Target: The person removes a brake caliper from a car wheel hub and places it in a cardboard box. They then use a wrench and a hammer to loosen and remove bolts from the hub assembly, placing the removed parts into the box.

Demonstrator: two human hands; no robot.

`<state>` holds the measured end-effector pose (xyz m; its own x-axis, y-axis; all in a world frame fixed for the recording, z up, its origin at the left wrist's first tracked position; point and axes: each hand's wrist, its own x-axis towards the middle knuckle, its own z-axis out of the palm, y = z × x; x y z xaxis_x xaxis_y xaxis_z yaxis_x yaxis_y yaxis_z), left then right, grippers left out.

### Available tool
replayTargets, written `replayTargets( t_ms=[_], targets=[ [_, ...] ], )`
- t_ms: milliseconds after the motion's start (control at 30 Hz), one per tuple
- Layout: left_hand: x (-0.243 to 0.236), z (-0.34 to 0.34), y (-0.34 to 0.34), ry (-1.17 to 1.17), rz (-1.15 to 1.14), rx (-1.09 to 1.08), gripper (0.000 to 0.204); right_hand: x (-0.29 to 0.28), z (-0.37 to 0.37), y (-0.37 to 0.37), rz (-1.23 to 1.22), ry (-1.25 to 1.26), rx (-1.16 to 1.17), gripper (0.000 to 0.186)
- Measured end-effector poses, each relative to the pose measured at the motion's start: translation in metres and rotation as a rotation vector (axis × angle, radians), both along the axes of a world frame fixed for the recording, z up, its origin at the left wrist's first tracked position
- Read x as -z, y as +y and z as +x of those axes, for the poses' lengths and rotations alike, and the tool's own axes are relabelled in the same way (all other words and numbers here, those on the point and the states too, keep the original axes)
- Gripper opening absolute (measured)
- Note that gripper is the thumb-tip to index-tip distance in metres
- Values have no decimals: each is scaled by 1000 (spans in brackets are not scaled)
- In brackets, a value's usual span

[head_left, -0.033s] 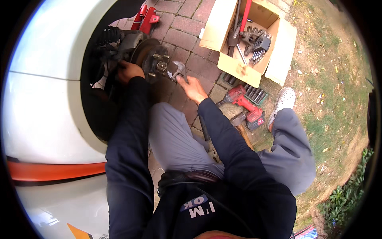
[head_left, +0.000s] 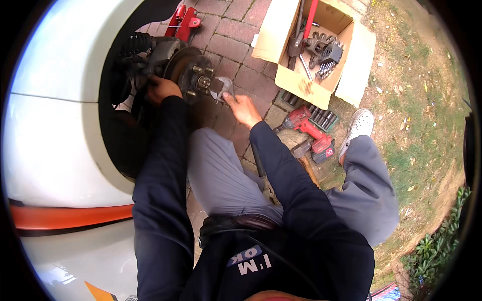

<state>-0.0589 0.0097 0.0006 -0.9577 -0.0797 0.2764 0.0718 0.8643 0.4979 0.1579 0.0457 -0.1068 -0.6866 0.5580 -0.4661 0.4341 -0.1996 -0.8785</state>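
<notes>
The bare wheel hub with its brake disc (head_left: 182, 65) and several studs sits inside the wheel arch of a white car (head_left: 55, 140). My left hand (head_left: 163, 91) reaches in beside the disc with its fingers curled; their tips and whatever they grip are hidden among the dark parts. In front of the hub, my right hand (head_left: 244, 111) is closed on a grey metal tool (head_left: 221, 85) with a curved, hook-like head. That head is close to the end of the hub, and I cannot tell if they touch.
Right of the hub, an open cardboard box (head_left: 305, 89) holds several metal tools. Below it lie a socket set (head_left: 323, 118), a red impact wrench (head_left: 309, 129) and a hammer (head_left: 302, 150). A red jack (head_left: 185, 22) stands behind the hub on the brick paving (head_left: 232, 47).
My right hand has tilted the grey metal tool, so its curved head shows a different side and sits slightly closer to the hub's end. My left hand stays in place.
</notes>
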Motion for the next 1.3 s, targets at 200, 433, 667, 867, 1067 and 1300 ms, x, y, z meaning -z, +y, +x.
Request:
replayTargets(
  t_ms=[200, 433, 667, 867, 1067, 1300],
  targets=[
    [-15, 9, 4, -34, 22, 26, 60, 5, -8, 5, -109, 283, 34, 50],
    [-21, 13, 7, -51, 32, -14, 60, 2, -17, 14, -295, 168, -84, 62],
    [-16, 10, 6, -17, 40, 22, 59, 10, -31, 10, -590, 349, 1, 65],
    [-9, 5, 2, 15, 120, 14, 59, 8, -32, -1, -558, 312, 3, 71],
    [-8, 6, 8, -3, 81, 0, 58, 4, -44, -22, -679, 288, 123, 75],
    [7, 0, -3, -13, 111, 5, 58, -56, -43, -38, -1552, 442, 199, 67]
  ],
)
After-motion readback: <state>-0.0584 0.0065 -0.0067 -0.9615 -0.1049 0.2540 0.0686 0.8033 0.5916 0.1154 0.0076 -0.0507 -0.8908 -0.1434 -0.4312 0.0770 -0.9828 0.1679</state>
